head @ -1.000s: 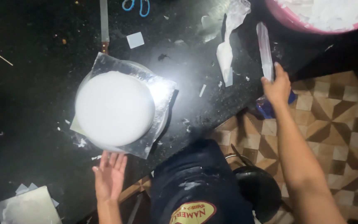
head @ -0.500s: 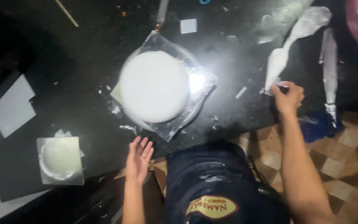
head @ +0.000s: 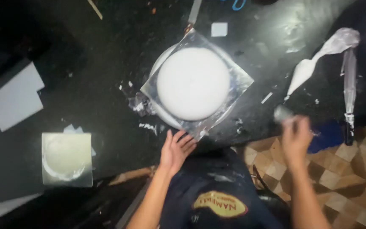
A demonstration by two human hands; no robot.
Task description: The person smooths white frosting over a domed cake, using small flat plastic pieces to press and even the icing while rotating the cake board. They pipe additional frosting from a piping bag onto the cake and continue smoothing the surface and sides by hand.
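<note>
Surface: black worktop [head: 85, 55], glossy, flecked with white crumbs and smears; beyond its near edge at the right, a patterned brown and cream tile floor [head: 352, 169].

Left edge: white card [head: 15, 97] lying flat. Near the near edge, a square silver board [head: 67, 159] with a faint round mark, paper scraps tucked beside it; open dark counter around both.

Centre: round white iced cake [head: 192, 83] on a square silver cake board [head: 238, 80], the board's near corner close to the worktop's near edge.

Left hand [head: 175, 150]: fingers spread, palm down at the near edge, fingertips just beside the board's near corner, not touching the cake.

Right hand [head: 295, 138]: blurred, over the near edge, fingers closed round a small greyish object [head: 282, 113]; its kind cannot be told. Well apart from the cake.

Right side: white piping bag [head: 318, 59] lying slantwise; beside it a long spatula [head: 349, 93], wrapped in clear film, pointing toward the near edge.

Far edge: small white square scrap [head: 219, 29].
</note>
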